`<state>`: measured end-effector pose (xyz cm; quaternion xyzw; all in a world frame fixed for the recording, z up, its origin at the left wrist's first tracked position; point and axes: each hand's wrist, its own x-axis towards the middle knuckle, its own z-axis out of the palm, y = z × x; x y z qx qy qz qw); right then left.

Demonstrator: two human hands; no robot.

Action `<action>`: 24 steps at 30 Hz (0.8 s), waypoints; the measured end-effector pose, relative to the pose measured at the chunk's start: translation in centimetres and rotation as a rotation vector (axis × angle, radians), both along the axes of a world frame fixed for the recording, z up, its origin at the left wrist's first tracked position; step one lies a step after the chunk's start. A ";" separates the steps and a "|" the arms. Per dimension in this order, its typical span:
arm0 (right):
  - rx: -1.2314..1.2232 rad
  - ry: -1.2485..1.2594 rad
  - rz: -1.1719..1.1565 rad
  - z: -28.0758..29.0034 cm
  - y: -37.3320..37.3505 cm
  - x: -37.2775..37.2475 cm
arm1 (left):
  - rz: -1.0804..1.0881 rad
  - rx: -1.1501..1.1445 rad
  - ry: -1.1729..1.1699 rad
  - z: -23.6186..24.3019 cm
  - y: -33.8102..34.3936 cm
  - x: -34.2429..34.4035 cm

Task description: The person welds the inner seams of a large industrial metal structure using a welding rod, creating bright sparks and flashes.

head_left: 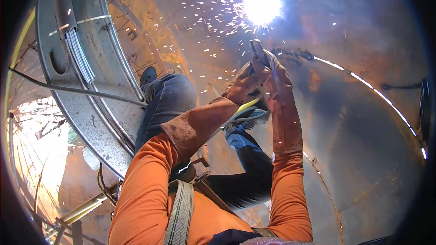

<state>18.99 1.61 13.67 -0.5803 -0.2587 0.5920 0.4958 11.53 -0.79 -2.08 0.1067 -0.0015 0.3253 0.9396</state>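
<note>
A glaring white welding arc [262, 7] burns at the top, throwing sparks mostly to the left. Just below it shows the dark end of a welding electrode holder [258, 51]. My left hand [242, 80] and my right hand [278, 69], both in brown leather gloves, are closed together around the holder. Their fingers partly hide one another. A yellow and grey cable [245, 106] runs beneath my gloves. The arc stands over a large brown-grey steel plate [359, 131]; glare hides the spot being welded.
A curved metal channel [104, 109] stands at my left, bearing a bundle of thin welding rods [79, 54] in a holder. A dark bar [77, 89] crosses it. Light shines through a curved seam [372, 89] at right. My bent knee [170, 95] is beside the channel.
</note>
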 end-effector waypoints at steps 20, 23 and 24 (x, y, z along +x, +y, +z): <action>-0.212 -0.165 -0.178 -2.4 0.8 1.3 | -0.099 0.024 0.111 5.4 1.5 -6.3; -0.172 0.054 -0.289 -2.5 1.2 1.7 | -0.194 -0.151 0.092 4.6 1.2 -5.1; -0.160 0.275 -0.402 -2.3 1.3 1.7 | -0.118 -0.189 0.023 4.3 1.2 -4.5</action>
